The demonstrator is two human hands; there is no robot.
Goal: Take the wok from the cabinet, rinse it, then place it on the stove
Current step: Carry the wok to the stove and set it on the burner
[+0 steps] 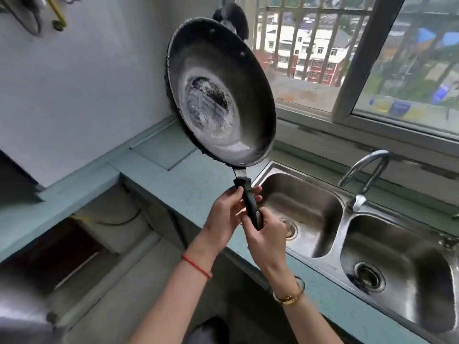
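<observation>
A dark, worn wok is held up nearly on edge above the counter, its inside facing me and a pale scuffed patch at its bottom. Its black handle points down toward me. My left hand wraps the handle from the left. My right hand grips the handle's lower end from the right. The wok hangs just left of the steel double sink, whose left basin lies beside my hands. The curved tap stands behind the divider. No stove shows clearly.
The blue-green counter turns a corner on the left, with an open cabinet space below it. A barred window runs behind the sink. A yellow pipe hangs on the wall at top left.
</observation>
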